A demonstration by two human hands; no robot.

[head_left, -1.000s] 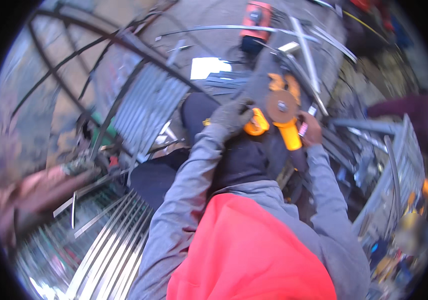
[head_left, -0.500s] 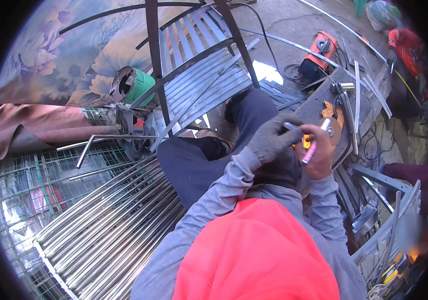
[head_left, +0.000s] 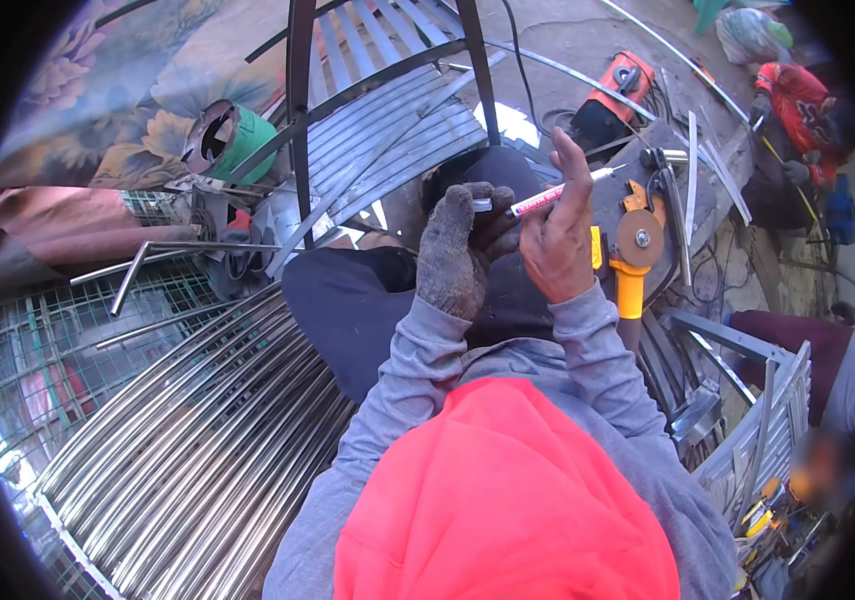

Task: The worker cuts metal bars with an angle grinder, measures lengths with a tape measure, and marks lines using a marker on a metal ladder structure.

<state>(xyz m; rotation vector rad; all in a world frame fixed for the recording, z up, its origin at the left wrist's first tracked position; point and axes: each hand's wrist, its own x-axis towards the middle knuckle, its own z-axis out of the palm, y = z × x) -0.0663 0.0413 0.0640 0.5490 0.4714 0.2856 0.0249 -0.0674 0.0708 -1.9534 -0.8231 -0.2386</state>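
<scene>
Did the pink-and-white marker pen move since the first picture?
Yes, leftward: the marker was right of the round brown grinding disc; now it's left.

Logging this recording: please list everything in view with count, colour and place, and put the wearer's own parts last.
Marker: 1, white and pinkish-red, in the right hand
Small piece, perhaps a cap: 1, pale, at the left hand
Grinder: 1, yellow with brown disc, right of the right hand
Tubes: many, silver, lower left
Mesh: at least 1, green, far left
Container: 1, green, upper left
Frame: 1, dark, upper middle
Slats: many, grey, upper middle
Machine: 1, orange and black, upper right
Other people: at least 2, red and maroon clothes, right
Left hand: 1, grey glove, centre
Right hand: 1, bare, centre
</scene>
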